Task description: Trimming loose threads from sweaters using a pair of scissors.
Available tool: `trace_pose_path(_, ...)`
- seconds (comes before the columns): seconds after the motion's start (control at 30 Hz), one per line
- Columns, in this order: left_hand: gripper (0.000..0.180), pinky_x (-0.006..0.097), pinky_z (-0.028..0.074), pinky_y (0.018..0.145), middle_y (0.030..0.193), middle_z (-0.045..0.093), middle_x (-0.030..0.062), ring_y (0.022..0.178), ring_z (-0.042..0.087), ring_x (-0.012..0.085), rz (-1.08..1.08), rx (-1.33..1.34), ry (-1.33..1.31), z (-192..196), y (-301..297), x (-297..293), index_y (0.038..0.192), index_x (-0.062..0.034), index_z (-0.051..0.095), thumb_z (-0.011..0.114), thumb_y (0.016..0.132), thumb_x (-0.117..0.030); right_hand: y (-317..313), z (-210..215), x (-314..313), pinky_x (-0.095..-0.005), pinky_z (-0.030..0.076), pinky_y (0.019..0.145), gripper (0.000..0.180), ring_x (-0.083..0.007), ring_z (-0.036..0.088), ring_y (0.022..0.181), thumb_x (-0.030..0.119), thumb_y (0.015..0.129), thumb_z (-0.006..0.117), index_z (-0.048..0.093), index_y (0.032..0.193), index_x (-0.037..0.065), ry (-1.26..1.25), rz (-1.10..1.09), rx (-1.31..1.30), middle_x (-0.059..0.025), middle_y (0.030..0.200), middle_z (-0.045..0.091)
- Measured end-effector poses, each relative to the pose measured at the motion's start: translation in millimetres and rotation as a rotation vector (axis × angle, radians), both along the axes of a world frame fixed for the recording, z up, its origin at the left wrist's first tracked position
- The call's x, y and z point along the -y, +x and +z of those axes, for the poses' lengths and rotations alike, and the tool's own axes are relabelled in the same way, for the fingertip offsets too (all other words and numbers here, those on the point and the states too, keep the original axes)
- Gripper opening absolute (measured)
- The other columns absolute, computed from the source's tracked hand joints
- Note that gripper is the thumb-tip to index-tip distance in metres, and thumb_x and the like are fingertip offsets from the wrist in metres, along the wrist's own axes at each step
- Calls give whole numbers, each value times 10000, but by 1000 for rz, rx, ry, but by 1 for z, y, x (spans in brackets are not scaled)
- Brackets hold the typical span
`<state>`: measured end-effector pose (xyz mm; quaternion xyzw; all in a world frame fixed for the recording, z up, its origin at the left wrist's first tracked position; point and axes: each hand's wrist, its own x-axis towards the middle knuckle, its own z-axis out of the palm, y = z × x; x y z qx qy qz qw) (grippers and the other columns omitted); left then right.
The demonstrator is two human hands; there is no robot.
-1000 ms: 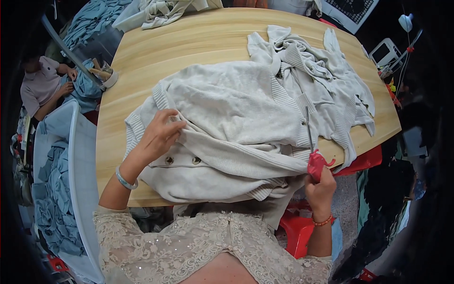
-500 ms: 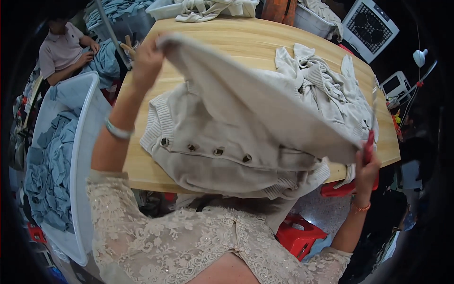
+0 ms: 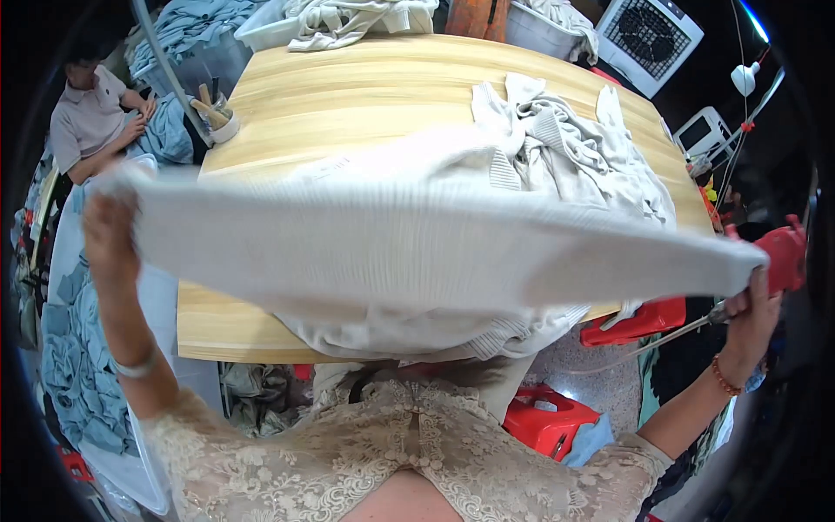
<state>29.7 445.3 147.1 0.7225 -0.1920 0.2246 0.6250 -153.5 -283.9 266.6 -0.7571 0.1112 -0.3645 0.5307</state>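
A cream knit cardigan (image 3: 391, 248) is stretched taut in the air above the near half of the table, part of it blurred by motion. At far left my left hand (image 3: 113, 235) is closed on one end. My right hand (image 3: 755, 309) grips the other end at far right, and also holds a red-handled tool (image 3: 787, 257) with a slim metal part pointing down and left; its exact kind is unclear. The cardigan's lower part (image 3: 383, 335) lies over the table's near edge. Its buttons are hidden.
More cream knitwear (image 3: 578, 143) is heaped on the right of the wooden table (image 3: 348, 96). A white bin (image 3: 161, 452) of blue-grey garments (image 3: 87, 365) stands at left, near a seated person (image 3: 91, 122). A tool cup (image 3: 224, 129) sits at the left edge; a red stool (image 3: 548, 422) is below.
Both hands have moved apart and outward, the left one lower, pulling the cardigan into a level, taut band. The red-handled tool has turned, its metal part now pointing down and left.
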Motion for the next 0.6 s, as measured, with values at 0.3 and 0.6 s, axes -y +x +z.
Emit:
trace_pose_path(0.3,152,359,498,742,893,642,151,808,634,281,187,-382,786,-144,9,92,1016,2,609,610,866,-22,95,-197,-57,-484,496,700,245,-396,630,773,247,872,655,604,888,8,-1039,4,-798,-194,793,630)
trace_pose_path(0.6,446,475,384,1063,1340,515,208,1281,469,378,-634,315,786,-104,-27,364,1196,-26,574,712,786,-133,49,-195,-34,-507,473,693,253,-426,614,852,156,890,647,478,1043,44,-798,-104,-628,-206,878,605)
